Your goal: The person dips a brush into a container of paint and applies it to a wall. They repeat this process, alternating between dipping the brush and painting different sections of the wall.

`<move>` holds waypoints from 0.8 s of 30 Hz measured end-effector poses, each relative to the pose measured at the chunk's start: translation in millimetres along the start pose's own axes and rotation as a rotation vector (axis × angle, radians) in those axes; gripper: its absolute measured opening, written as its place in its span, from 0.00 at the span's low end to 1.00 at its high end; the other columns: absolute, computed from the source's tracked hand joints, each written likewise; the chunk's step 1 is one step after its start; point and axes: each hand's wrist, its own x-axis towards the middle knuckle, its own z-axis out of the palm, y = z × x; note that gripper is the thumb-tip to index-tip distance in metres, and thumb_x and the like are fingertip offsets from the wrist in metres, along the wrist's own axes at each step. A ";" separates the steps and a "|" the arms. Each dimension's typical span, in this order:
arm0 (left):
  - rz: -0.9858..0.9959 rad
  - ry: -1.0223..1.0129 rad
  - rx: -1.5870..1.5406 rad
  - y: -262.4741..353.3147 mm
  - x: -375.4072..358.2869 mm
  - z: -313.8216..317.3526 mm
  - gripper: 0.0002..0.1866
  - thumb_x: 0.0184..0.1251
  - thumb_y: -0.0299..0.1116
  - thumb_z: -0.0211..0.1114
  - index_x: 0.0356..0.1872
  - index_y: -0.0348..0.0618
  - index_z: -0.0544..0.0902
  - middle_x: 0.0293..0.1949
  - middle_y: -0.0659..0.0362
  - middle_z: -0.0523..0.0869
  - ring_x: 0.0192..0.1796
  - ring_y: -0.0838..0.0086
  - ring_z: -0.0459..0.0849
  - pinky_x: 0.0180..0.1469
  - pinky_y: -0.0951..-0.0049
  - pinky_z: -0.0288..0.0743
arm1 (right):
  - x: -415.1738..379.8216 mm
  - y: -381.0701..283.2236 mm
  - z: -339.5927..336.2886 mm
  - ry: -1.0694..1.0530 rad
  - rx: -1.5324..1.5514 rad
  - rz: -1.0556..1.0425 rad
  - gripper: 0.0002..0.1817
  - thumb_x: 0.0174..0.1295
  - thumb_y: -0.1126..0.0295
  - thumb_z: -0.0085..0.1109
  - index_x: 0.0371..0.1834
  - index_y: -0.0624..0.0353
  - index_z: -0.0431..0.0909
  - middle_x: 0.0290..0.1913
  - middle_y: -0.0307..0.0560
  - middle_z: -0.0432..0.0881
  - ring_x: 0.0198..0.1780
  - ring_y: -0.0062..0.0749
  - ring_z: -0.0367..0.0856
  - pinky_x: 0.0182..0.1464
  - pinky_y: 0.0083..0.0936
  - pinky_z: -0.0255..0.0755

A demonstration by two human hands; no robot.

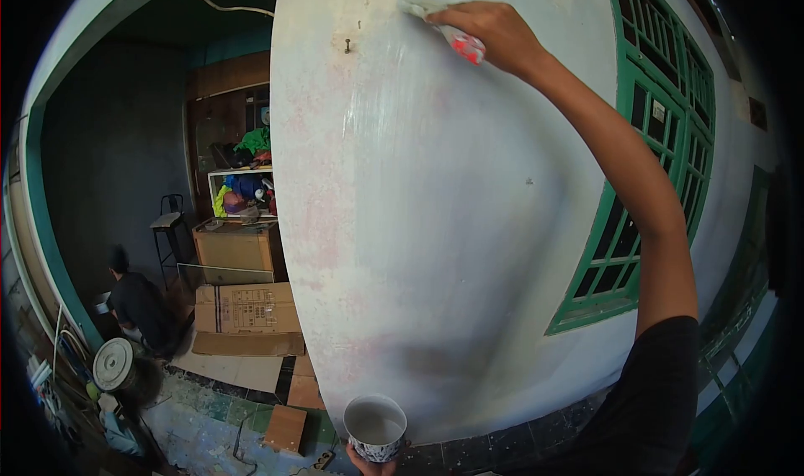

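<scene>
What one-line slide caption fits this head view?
Right hand brushes white paint high on the wall while left hand holds a paint cup below.

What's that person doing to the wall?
The person's right hand presses a paintbrush with a red handle against the white wall, high up near a nail. The left hand holds a cup with whitish liquid in it, down low. Another person crouches on the floor to the left, near some cardboard boxes.
</scene>
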 end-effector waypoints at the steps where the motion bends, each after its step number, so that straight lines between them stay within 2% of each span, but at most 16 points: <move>1: -0.005 0.008 0.015 -1.0 -0.5 1.2 0.40 0.68 0.65 0.42 0.70 0.47 0.68 0.58 0.45 0.80 0.54 0.42 0.81 0.50 0.36 0.77 | 6.4 9.0 6.9 0.060 -0.071 -0.053 0.18 0.60 0.76 0.57 0.53 0.48 0.84 0.48 0.44 0.88 0.47 0.40 0.87 0.50 0.31 0.81; 5: 0.022 0.064 0.053 -4.0 -4.4 12.8 0.40 0.67 0.66 0.42 0.71 0.47 0.68 0.60 0.45 0.79 0.56 0.41 0.80 0.51 0.34 0.76 | 16.1 10.1 20.4 -0.032 -0.081 0.027 0.19 0.60 0.76 0.57 0.54 0.48 0.84 0.49 0.46 0.88 0.49 0.40 0.87 0.52 0.31 0.80; 8: -0.056 -0.202 0.053 -8.4 2.0 -2.1 0.47 0.58 0.74 0.40 0.72 0.54 0.66 0.60 0.47 0.77 0.56 0.44 0.80 0.45 0.38 0.75 | -6.0 -10.3 33.7 -0.072 -0.080 0.032 0.18 0.60 0.75 0.58 0.53 0.49 0.84 0.48 0.48 0.88 0.48 0.40 0.87 0.52 0.32 0.80; 9: -0.046 -0.133 0.040 -6.6 4.3 -4.5 0.45 0.60 0.72 0.41 0.72 0.52 0.67 0.60 0.46 0.78 0.57 0.42 0.79 0.47 0.36 0.75 | -14.9 -24.6 28.7 -0.075 -0.014 0.032 0.16 0.59 0.74 0.59 0.51 0.51 0.85 0.46 0.50 0.88 0.46 0.41 0.88 0.50 0.32 0.81; 11: -0.036 0.009 0.007 -3.3 6.3 -10.5 0.42 0.65 0.67 0.43 0.71 0.47 0.67 0.61 0.44 0.78 0.57 0.40 0.79 0.51 0.33 0.75 | -40.2 -58.1 26.3 -0.094 0.062 -0.010 0.14 0.58 0.73 0.60 0.48 0.53 0.85 0.42 0.50 0.88 0.42 0.42 0.89 0.46 0.31 0.83; 13: -0.063 -0.171 -0.018 -1.6 2.8 -9.9 0.40 0.64 0.68 0.41 0.69 0.51 0.70 0.63 0.51 0.77 0.61 0.45 0.77 0.53 0.30 0.72 | -78.1 -103.1 28.6 -0.154 0.076 -0.115 0.13 0.58 0.72 0.60 0.46 0.54 0.85 0.41 0.53 0.86 0.38 0.37 0.88 0.39 0.27 0.83; 14: -0.077 -0.258 -0.026 0.0 -0.2 -9.7 0.39 0.64 0.68 0.40 0.68 0.53 0.72 0.64 0.55 0.76 0.63 0.47 0.76 0.54 0.29 0.71 | -97.4 -130.1 23.2 -0.182 0.145 -0.187 0.12 0.58 0.72 0.60 0.46 0.53 0.84 0.37 0.50 0.84 0.35 0.34 0.86 0.34 0.26 0.82; 16: -0.072 -0.253 0.021 4.2 -6.2 -6.7 0.40 0.63 0.69 0.40 0.68 0.55 0.71 0.64 0.55 0.75 0.63 0.47 0.75 0.54 0.27 0.70 | -130.0 -184.7 9.9 -0.282 0.264 -0.306 0.11 0.57 0.72 0.60 0.44 0.54 0.83 0.28 0.41 0.77 0.30 0.30 0.82 0.28 0.25 0.78; 17: -0.056 -0.242 0.048 6.2 -11.9 1.8 0.40 0.63 0.69 0.40 0.68 0.54 0.71 0.64 0.55 0.76 0.63 0.47 0.75 0.54 0.28 0.71 | -145.8 -206.0 11.4 -0.235 0.337 -0.332 0.03 0.54 0.70 0.59 0.30 0.54 0.75 0.23 0.40 0.74 0.28 0.30 0.81 0.25 0.27 0.75; 18: -0.039 -0.228 0.078 8.3 -15.9 5.0 0.40 0.63 0.69 0.40 0.68 0.54 0.71 0.64 0.55 0.76 0.63 0.47 0.75 0.54 0.28 0.71 | -152.9 -220.9 4.3 -0.325 0.423 -0.331 0.02 0.57 0.70 0.57 0.30 0.53 0.75 0.23 0.40 0.75 0.27 0.31 0.82 0.25 0.29 0.75; 20: -0.047 -0.203 0.041 6.7 -7.1 -9.4 0.40 0.63 0.69 0.40 0.67 0.53 0.72 0.63 0.55 0.77 0.62 0.48 0.76 0.53 0.30 0.73 | -152.0 -226.1 -7.9 -0.491 0.863 -0.139 0.04 0.57 0.72 0.60 0.35 0.55 0.79 0.24 0.42 0.78 0.27 0.32 0.83 0.27 0.30 0.76; 24: 0.007 -0.218 0.074 5.8 -11.7 4.7 0.39 0.64 0.68 0.40 0.67 0.52 0.72 0.62 0.55 0.78 0.62 0.50 0.77 0.52 0.33 0.75 | -122.4 -167.0 -1.8 -0.503 1.085 0.123 0.12 0.54 0.77 0.66 0.42 0.56 0.84 0.29 0.48 0.85 0.28 0.34 0.83 0.32 0.28 0.75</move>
